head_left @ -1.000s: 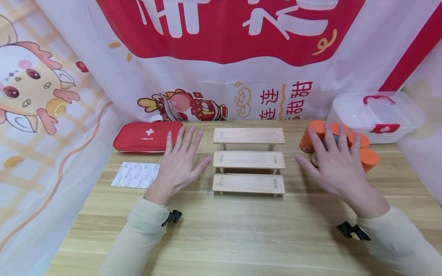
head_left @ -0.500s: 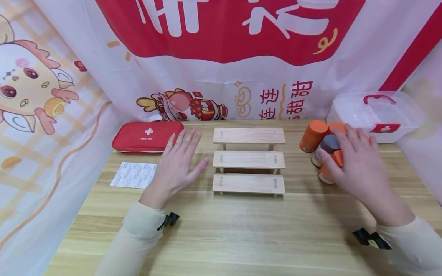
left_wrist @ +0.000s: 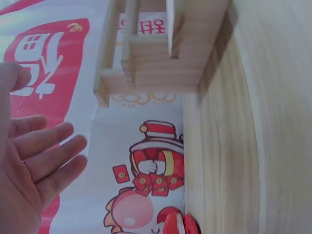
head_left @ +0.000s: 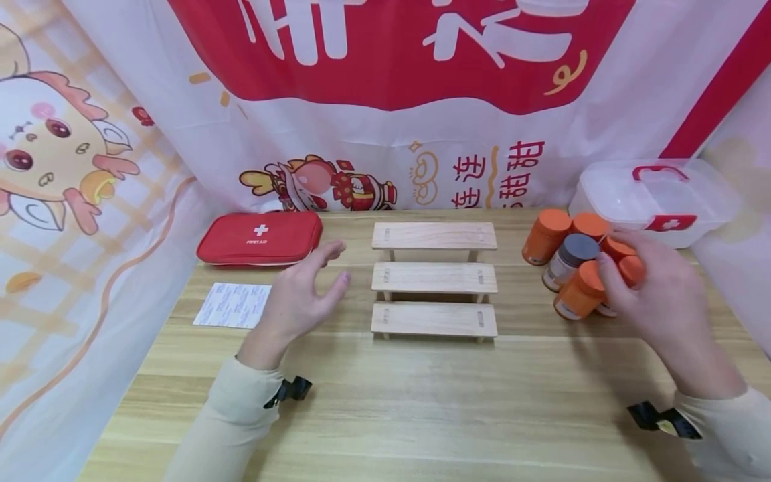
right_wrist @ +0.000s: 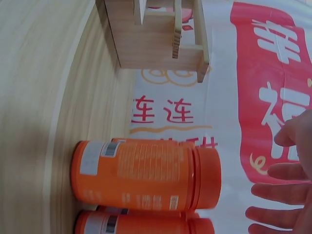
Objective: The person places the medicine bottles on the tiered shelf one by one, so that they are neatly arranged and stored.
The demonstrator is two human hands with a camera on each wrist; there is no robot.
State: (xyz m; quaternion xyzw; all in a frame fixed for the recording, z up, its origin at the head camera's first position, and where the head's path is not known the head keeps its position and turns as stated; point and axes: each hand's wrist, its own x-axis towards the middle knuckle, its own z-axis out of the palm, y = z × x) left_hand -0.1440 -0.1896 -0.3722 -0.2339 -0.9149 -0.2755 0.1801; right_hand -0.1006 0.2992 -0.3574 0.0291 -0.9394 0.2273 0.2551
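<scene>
Head view: a person in beige sleeves works at a light wood-grain table (head_left: 434, 408). On the right side stands a tight cluster of orange cylindrical bottles with orange caps (head_left: 579, 294), along with one pale bottle with a dark grey cap (head_left: 566, 264). The right hand (head_left: 665, 294) is over the near right side of this cluster, thumb apart from the fingers. Its own wrist camera shows the fingers loosely extended, with a gap between them and the nearest orange cap; the hand is free of any object. Just behind the bottles sits a transparent plastic box with a red handle (head_left: 656, 201).

At centre is a pale wooden three-step rack (head_left: 434, 278). Left of it, the left hand (head_left: 295, 301) is raised with nothing in its grasp, fingers relaxed and thumb spread wide. Near it are a red zippered first-aid pouch (head_left: 260, 239) and a white sheet with blue print (head_left: 231, 306).
</scene>
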